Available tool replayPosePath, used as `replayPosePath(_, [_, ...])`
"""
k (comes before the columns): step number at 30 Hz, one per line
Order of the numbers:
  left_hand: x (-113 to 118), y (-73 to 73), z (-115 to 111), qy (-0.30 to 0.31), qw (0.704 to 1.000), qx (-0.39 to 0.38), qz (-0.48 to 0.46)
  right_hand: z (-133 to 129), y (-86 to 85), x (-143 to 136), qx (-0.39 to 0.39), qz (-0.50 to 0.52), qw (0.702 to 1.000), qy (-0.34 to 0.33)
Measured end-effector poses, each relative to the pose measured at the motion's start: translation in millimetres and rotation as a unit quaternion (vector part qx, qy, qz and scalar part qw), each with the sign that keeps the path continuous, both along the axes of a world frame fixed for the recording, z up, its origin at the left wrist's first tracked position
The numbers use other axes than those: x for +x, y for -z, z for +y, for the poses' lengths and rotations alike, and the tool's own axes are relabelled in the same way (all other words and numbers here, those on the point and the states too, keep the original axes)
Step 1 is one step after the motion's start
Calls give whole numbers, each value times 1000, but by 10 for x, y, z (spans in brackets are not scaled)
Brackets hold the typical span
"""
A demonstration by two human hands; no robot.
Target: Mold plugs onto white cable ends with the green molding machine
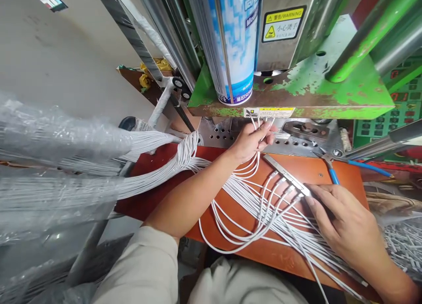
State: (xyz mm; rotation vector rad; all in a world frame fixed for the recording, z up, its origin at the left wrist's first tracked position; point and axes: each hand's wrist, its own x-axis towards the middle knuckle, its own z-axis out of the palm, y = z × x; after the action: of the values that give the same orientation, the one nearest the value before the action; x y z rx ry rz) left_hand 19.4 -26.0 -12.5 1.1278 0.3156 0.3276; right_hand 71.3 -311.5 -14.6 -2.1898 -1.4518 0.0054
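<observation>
Several thin white cables (255,159) run up under the green press, and my left hand (253,141) is closed around them just below its edge. My right hand (346,225) pinches the right end of a narrow metal bar (286,174) that lies slanted on the orange-brown board (343,176). Several white cable plugs (290,189) sit along the bar's lower edge, their cables looping down toward me. Beneath them a spread bundle of white cables (244,192) crosses the board.
Above stands the green press (329,93) with a blue-and-white spray can (235,49). Blue-handled pliers (331,168) rest behind my right hand. Plastic-wrapped cable bundles (66,132) hang at left; a control panel (379,119) and a pile of small white pieces (402,238) are at right.
</observation>
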Motion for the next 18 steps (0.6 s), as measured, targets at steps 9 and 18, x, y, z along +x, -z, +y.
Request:
replayPosePath(9, [-3,29,7,8,1000,3,-26,-69,-150,126,-22,49,998,-23])
replayPosePath(18, [-14,34,1,14,999,-8,-39,1568,-625,985,32,-51,998,18])
